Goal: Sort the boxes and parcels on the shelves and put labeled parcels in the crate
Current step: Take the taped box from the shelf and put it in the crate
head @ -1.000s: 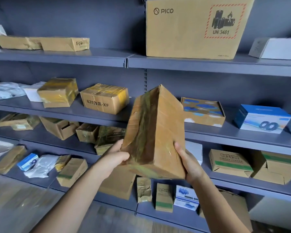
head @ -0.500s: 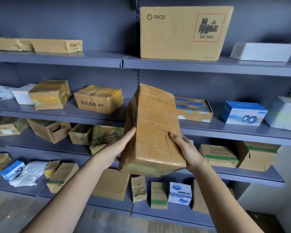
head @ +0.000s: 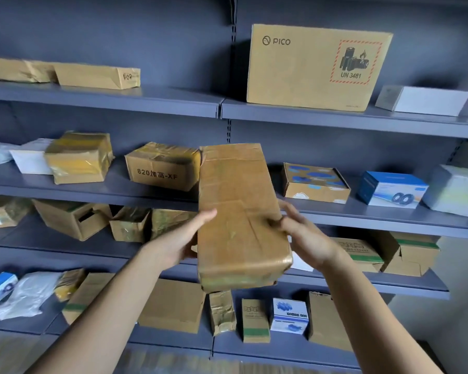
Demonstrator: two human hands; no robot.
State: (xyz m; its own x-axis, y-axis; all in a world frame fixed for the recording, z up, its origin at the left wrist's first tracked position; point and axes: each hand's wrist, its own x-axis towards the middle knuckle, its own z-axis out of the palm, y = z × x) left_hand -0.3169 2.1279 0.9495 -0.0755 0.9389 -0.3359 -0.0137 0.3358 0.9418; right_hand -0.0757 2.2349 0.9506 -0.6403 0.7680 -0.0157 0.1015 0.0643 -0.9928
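I hold a long brown taped cardboard box (head: 238,211) in front of the shelves, its broad plain face towards me and its far end tilted up. My left hand (head: 184,238) grips its left edge with the thumb on the face. My right hand (head: 303,233) grips its right edge. No label shows on the faces I see. Behind it the grey shelf unit (head: 157,101) carries many boxes and parcels, among them a taped box (head: 162,167) marked 820. No crate is in view.
A large PICO carton (head: 316,68) and a white box (head: 424,99) stand on the top shelf. A blue-patterned box (head: 315,182) and a blue-white box (head: 392,188) sit on the second shelf right. Plastic-bagged parcels (head: 25,292) lie lower left. Small boxes (head: 289,315) line the bottom shelf.
I have turned the box in my hands so its broad face now points at me instead of its edge. The view has shifted right and up a little.
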